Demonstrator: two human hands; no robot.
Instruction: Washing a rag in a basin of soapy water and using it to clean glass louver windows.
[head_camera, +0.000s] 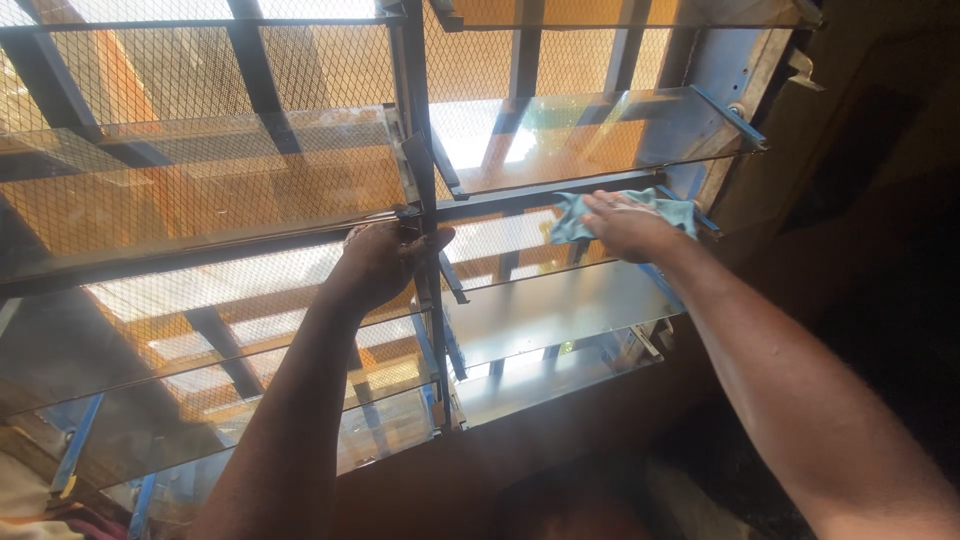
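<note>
A louvre window with tilted glass slats fills the view. My left hand (385, 258) grips the dark metal centre post (428, 300) of the window frame, fingers wrapped around it. My right hand (625, 225) presses a light blue cloth (672, 212) flat against a glass slat (560, 310) on the right half of the window. The cloth sticks out on both sides of the hand, near the slat's right end.
Wire mesh (200, 150) and dark bars stand behind the slats, with orange walls outside. A blue metal side frame (715, 100) holds the slats on the right. Below the window runs a dark wall (560, 450). The right side is in deep shadow.
</note>
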